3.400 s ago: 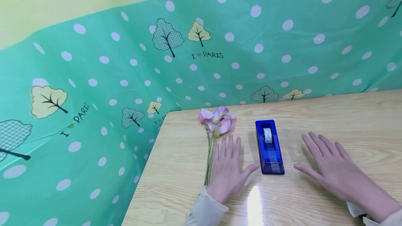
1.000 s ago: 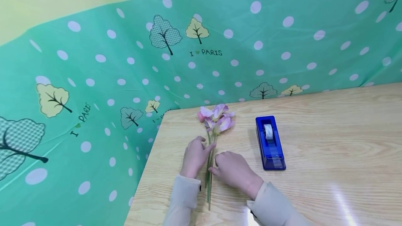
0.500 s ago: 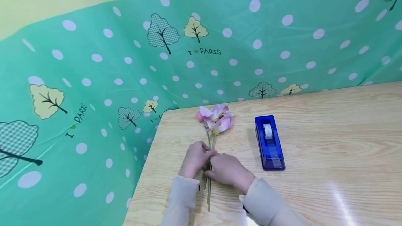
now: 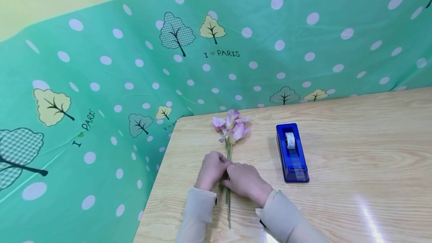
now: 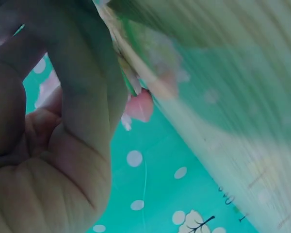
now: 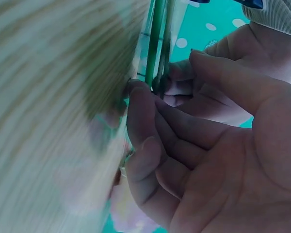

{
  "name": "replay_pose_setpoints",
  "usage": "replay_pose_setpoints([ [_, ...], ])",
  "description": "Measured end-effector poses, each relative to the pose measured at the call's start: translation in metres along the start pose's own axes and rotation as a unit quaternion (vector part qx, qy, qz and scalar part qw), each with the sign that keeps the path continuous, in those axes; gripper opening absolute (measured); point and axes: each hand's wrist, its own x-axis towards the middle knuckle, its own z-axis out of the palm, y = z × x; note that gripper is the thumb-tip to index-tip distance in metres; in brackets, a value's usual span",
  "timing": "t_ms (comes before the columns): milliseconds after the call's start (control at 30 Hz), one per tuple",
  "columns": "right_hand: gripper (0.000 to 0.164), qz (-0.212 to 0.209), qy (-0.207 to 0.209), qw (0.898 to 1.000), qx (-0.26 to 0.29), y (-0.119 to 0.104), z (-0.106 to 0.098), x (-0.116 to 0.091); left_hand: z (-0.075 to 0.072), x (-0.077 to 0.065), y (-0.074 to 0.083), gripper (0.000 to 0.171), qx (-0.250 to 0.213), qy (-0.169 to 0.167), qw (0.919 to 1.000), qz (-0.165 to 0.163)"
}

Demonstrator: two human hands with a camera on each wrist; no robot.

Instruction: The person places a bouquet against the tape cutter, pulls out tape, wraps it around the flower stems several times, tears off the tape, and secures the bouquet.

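Note:
A small bunch of pink-lilac flowers (image 4: 233,126) with long thin green stems (image 4: 228,213) lies on the table. My left hand (image 4: 211,168) holds the stems from the left, fingertips curled in at them. From the right, my right hand (image 4: 248,181) grips them just below, its thumb lower down. The two hands meet and hide the middle of the stems. In the right wrist view, the curled fingers (image 6: 145,126) of my right hand lie against the stems (image 6: 157,43). The left wrist view shows a pink bud (image 5: 140,104) past my left hand (image 5: 63,131).
A blue tape dispenser (image 4: 291,153) with a clear roll stands to the right of the hands. The pale wooden table (image 4: 364,141) reaches back to a green dotted curtain (image 4: 256,48), which also hangs along the left side.
My hands, first spread flat on either side of the dispenser, have moved to the flower stems and closed on them. The stems now lie closer together, and the blooms have shifted slightly.

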Motion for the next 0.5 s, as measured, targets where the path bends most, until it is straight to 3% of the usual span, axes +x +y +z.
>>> replay_pose_setpoints([
  [233, 0.028, 0.009, 0.012, 1.0, 0.026, 0.0067, -0.0004, -0.0008, -0.0001, 0.0008, 0.0027, 0.016, -0.034, 0.011, 0.9993, 0.012],
  [500, 0.033, 0.014, 0.047, 0.999, 0.023, 0.0093, -0.0008, -0.0017, -0.0034, -0.0008, 0.0065, 0.014, -0.038, 0.034, 0.9982, 0.032],
])
